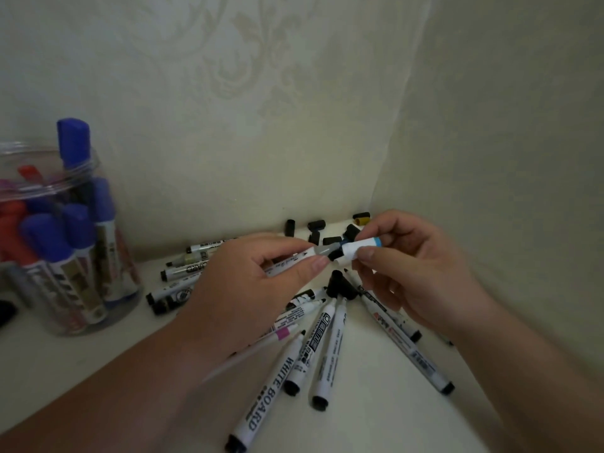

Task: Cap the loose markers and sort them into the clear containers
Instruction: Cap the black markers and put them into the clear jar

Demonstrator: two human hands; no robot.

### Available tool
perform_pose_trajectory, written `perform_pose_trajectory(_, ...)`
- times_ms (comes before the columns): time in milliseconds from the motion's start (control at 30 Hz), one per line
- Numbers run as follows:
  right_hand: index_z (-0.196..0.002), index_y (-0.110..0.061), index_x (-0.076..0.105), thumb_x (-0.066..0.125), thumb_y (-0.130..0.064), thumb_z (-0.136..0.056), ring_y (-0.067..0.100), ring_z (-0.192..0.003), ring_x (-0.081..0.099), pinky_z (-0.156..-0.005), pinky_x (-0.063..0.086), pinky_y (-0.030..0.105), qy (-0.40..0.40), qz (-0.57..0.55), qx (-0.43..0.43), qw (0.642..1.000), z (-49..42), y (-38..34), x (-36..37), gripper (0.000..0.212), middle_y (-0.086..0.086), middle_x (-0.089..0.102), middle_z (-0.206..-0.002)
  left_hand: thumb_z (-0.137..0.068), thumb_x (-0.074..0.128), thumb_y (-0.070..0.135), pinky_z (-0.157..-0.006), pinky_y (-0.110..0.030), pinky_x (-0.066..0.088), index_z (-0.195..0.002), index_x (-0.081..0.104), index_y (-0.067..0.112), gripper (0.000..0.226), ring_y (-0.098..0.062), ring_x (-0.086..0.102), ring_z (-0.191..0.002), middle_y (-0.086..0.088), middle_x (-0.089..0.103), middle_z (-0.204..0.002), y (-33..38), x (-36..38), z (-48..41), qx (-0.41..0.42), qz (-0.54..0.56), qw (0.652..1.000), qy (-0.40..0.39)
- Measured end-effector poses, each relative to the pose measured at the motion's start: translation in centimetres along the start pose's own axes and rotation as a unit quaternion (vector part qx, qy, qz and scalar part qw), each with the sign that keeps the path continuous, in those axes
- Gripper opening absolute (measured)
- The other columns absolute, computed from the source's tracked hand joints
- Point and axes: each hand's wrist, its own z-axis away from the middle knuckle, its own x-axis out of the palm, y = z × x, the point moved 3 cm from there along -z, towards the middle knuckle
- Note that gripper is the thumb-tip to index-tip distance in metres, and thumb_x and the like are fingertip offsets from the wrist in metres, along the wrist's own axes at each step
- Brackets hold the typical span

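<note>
Well to the right of the clear plastic jar [39, 189] of blue- and red-capped pens, the left hand [261, 282] pinches a slim white marker with a grey neck [314, 251]. The right hand [415, 273] pinches a white cap with a light-blue band [362, 245]. The marker's long axis runs away from the jar, tip pointing into the cap's mouth. The cap likely needs pushing jarward along that line.

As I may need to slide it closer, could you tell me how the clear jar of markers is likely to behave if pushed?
The jar is tall and packed with markers, so it probably feels fairly heavy and may tip if pushed near its rim. Its smooth clear wall looks rigid, perhaps slippery.
</note>
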Motion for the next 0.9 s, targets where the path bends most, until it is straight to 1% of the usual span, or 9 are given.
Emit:
perform_pose_trajectory(133,-0.075,-0.015,0.069,0.066,-0.003,-0.076,0.021,-0.052,0.045,-0.043,0.034,0.02,0.027,-0.035,-0.006,0.999,-0.2,0.1,-0.7,0.012,0.011,0.059,-0.062,-0.086,0.073,0.043,-0.072,-0.017,0.051,-0.099,0.079,0.038,0.016,0.005,0.067,-0.086,0.026,0.072,-0.089,-0.1,-0.1,0.1,0.003,-0.01,1.0,-0.011)
perform_pose_trajectory(200,-0.077,-0.013,0.07,0.073,-0.007,-0.073,0.02,-0.048,0.044,-0.042,0.035,0.02,0.008,-0.03,-0.01,0.999,-0.2,0.2,-0.8,0.008,0.012,0.056,-0.062,-0.087,0.072,0.043,-0.071,-0.019,0.049,-0.099,0.079,0.037,0.015,0.001,0.068,-0.084,0.023,0.072,-0.087,-0.1,0.0,0.1,0.015,-0.02,1.0,-0.016)
perform_pose_trajectory(300,-0.083,-0.006,0.068,0.077,-0.018,-0.071,0.021,-0.042,0.044,-0.039,0.038,0.024,-0.039,0.025,-0.014,0.999,-0.1,0.4,-0.4,0.019,0.015,0.056,-0.062,-0.087,0.072,0.043,-0.064,-0.015,0.043,-0.097,0.079,0.039,0.013,-0.005,0.065,-0.079,0.02,0.069,-0.08,-0.1,0.1,0.1,0.037,-0.05,0.998,-0.022)
perform_pose_trajectory(433,-0.09,-0.011,0.074,0.077,-0.006,-0.082,0.02,-0.047,0.053,-0.043,0.046,0.032,-0.067,0.121,-0.012,0.99,0.4,0.2,-0.1,0.01,0.008,0.064,-0.066,-0.085,0.073,0.046,-0.064,-0.018,0.044,-0.103,0.077,0.042,0.019,-0.009,0.062,-0.081,0.019,0.067,-0.081,-0.3,0.2,0.0,0.052,-0.088,0.993,-0.059)
perform_pose_trajectory(533,-0.093,-0.018,0.077,0.075,-0.019,-0.081,0.024,-0.048,0.057,-0.047,0.051,0.037,-0.085,0.185,-0.003,0.979,0.5,-0.3,-0.2,0.012,0.009,0.068,-0.069,-0.085,0.07,0.048,-0.065,-0.014,0.04,-0.107,0.074,0.046,0.022,-0.007,0.059,-0.081,0.018,0.064,-0.081,-0.6,0.2,-0.1,0.057,-0.118,0.987,-0.088)
perform_pose_trajectory(633,-0.094,-0.018,0.078,0.074,-0.026,-0.076,0.022,-0.051,0.061,-0.049,0.055,0.038,-0.094,0.203,0.006,0.975,0.5,-0.6,-0.1,0.02,0.01,0.07,-0.07,-0.088,0.063,0.053,-0.063,-0.016,0.039,-0.114,0.071,0.048,0.027,-0.005,0.058,-0.081,0.017,0.064,-0.081,-0.6,0.2,0.0,0.074,-0.137,0.983,-0.096)
perform_pose_trajectory(667,-0.094,-0.017,0.078,0.073,-0.026,-0.076,0.022,-0.051,0.061,-0.049,0.054,0.039,-0.096,0.198,0.006,0.976,0.5,-0.7,-0.1,0.02,0.01,0.07,-0.069,-0.089,0.062,0.054,-0.063,-0.017,0.039,-0.115,0.07,0.047,0.029,-0.005,0.058,-0.082,0.017,0.064,-0.081,-0.6,0.2,0.1,0.078,-0.137,0.983,-0.096)
perform_pose_trajectory(800,-0.095,-0.012,0.077,0.073,-0.021,-0.08,0.021,-0.049,0.061,-0.047,0.051,0.032,-0.091,0.165,0.002,0.982,0.4,-0.5,0.2,0.018,0.011,0.07,-0.07,-0.093,0.061,0.05,-0.07,-0.034,0.049,-0.114,0.072,0.044,0.025,-0.008,0.062,-0.085,0.015,0.068,-0.087,-0.4,0.0,0.2,0.087,-0.118,0.985,-0.094)
perform_pose_trajectory(900,-0.095,-0.009,0.075,0.072,-0.02,-0.08,0.024,-0.049,0.061,-0.046,0.05,0.03,-0.092,0.155,0.002,0.984,0.5,-0.3,0.7,0.018,0.011,0.07,-0.069,-0.094,0.058,0.051,-0.07,-0.037,0.051,-0.115,0.072,0.043,0.027,-0.01,0.063,-0.084,0.014,0.07,-0.088,-0.4,-0.1,0.3,0.089,-0.117,0.985,-0.095)
